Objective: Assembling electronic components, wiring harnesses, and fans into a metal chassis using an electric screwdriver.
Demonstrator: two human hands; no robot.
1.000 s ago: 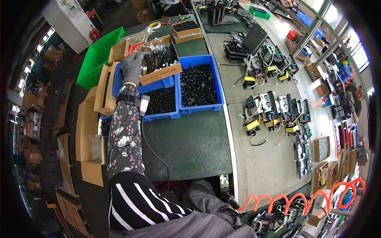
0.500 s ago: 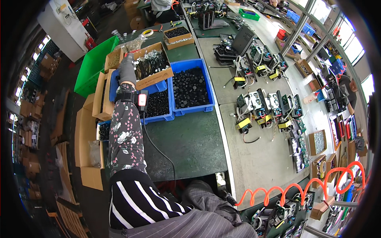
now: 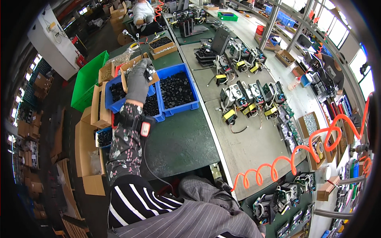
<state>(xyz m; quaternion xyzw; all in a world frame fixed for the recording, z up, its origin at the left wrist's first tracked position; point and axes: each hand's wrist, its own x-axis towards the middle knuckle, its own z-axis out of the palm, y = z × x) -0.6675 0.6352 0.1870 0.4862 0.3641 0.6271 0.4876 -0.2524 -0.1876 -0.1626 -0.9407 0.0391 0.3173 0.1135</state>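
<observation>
My left hand [image 3: 139, 81], in a grey glove, reaches over a small cardboard box [image 3: 124, 82] that rests on the blue bins. Its fingers curl at the box's right part, beside small black-and-white pieces [image 3: 149, 73]; what they grip is too small to make out. The hand hides much of the box's contents. Just right of it stands a blue bin [image 3: 197, 104] of round black parts. Left of the wrist is another blue bin [image 3: 110, 104] with black pieces. A black strap with a small lit device [image 3: 145, 129] and cable circles my left wrist. My right hand is out of view.
Left of the bins stand a green crate [image 3: 81, 93] and open cardboard boxes [image 3: 85, 148]. Wired electronic assemblies [image 3: 248, 95] cover part of the grey bench on the right. A coiled orange hose [image 3: 274, 163] crosses its near end. Other people [image 3: 143, 14] work farther off.
My left hand has moved from the cardboard box's left edge to over its contents, fingers now curled at the right part. The whole view has shifted somewhat.
</observation>
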